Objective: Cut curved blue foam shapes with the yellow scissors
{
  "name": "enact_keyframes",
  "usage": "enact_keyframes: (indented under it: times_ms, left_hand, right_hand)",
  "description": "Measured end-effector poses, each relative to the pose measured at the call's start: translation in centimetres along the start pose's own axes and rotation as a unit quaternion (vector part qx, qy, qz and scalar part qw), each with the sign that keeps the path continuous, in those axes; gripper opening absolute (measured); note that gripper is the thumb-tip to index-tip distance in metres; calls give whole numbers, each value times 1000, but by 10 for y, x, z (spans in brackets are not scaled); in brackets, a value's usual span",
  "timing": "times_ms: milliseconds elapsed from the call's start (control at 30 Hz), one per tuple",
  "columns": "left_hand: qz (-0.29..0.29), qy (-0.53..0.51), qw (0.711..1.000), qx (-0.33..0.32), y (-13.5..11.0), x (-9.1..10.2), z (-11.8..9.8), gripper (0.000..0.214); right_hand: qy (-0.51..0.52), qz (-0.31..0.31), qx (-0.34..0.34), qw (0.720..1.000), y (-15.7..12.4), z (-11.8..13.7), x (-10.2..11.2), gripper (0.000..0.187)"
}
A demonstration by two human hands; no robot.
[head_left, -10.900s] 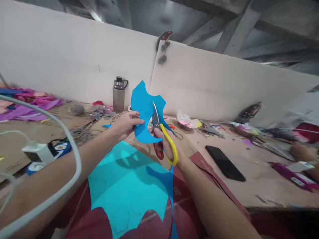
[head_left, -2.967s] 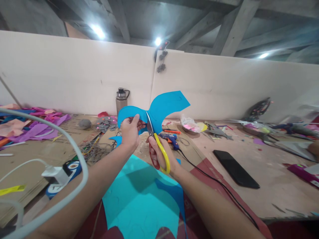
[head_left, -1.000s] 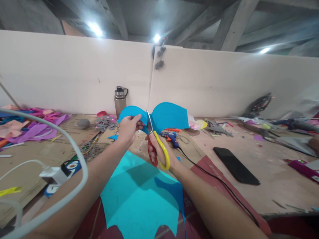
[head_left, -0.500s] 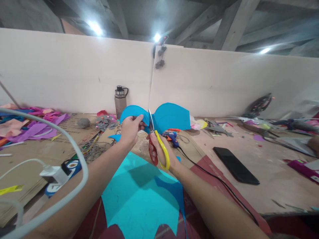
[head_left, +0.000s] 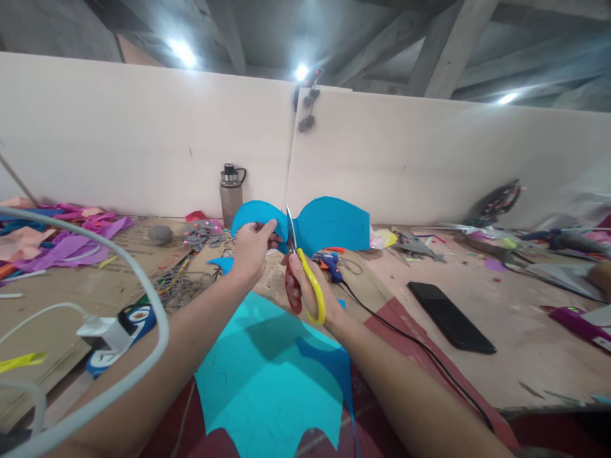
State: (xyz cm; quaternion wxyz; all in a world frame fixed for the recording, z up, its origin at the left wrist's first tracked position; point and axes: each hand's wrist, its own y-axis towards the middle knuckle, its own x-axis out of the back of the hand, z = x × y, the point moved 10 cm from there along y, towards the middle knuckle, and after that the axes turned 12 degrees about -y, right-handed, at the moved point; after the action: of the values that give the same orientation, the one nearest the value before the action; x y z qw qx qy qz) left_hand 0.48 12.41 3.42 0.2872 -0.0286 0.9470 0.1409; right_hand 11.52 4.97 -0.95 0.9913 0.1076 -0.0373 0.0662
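Observation:
My left hand (head_left: 251, 253) pinches a curved blue foam piece (head_left: 329, 224), held up above the bench. My right hand (head_left: 305, 287) grips scissors (head_left: 305, 275) with one yellow and one red handle; their blades stand in the notch at the middle of the piece. Below my arms lies a large turquoise foam sheet (head_left: 267, 381) with a scalloped near edge.
A grey water bottle (head_left: 229, 194) stands at the back wall. A blue glue gun (head_left: 329, 264) with a black cord lies behind the scissors. A black phone (head_left: 451, 318) lies right. Purple scraps (head_left: 67, 238) lie left, with a white charger (head_left: 102, 332) and thick white cable nearby.
The blue piece has been turned and lowered since three seconds ago. Over the last second the scissors have crept further into the notch; both hands stay nearly in place.

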Motion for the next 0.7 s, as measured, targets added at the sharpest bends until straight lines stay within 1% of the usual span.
enact_keyframes:
  times_ms: [200, 600, 700]
  left_hand:
    - [5, 5, 1000, -7, -1, -2, -2, 25]
    - [10, 4, 1000, -1, -1, -4, -3, 24]
    - [10, -1, 1000, 3, -1, -4, -3, 23]
  right_hand:
    - [-11, -8, -21, 1000, -1, -3, 2, 49]
    - [-6, -11, -5, 1000, -1, 0, 2, 45]
    - [6, -6, -12, 1000, 0, -1, 1, 45]
